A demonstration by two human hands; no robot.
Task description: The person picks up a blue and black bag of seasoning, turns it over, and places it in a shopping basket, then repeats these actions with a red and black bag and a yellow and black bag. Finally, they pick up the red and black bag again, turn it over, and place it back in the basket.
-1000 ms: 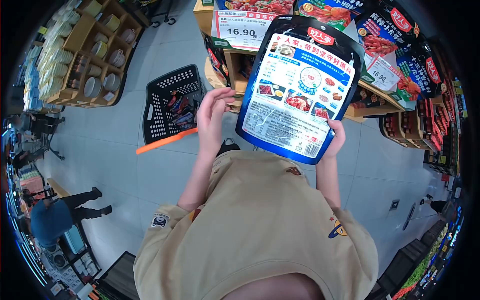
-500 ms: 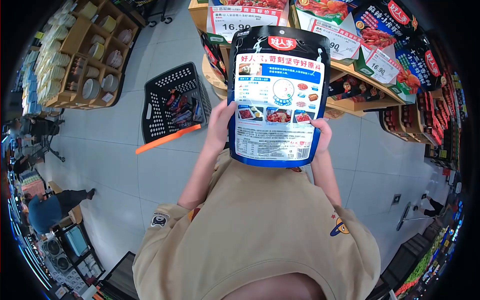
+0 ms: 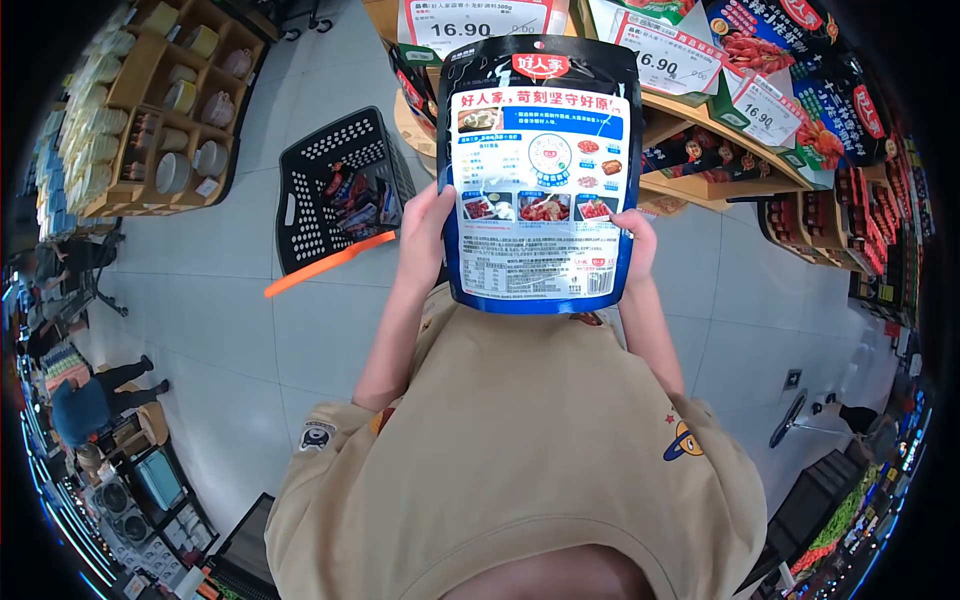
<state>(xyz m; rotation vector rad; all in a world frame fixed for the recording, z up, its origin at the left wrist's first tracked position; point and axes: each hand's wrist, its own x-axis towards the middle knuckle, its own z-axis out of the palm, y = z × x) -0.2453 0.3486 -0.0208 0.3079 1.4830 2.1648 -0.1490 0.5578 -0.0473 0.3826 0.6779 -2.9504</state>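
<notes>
Pouch (image 3: 540,180), far side hidden, price tag (image 3: 475,22) cut off

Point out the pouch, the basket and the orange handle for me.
Pouch (image 3: 540,182): head view, middle of its printed side.
Basket (image 3: 326,147): head view, its holed wall.
Orange handle (image 3: 328,265): head view, along its bar.

Blue-black pouch (image 3: 541,178); white-panelled, right way up

Forearms (image 3: 393,335) are extended, angled slightly inward; left hand (image 3: 424,238) and right hand (image 3: 638,246) are held apart, both curled in grip.
</notes>
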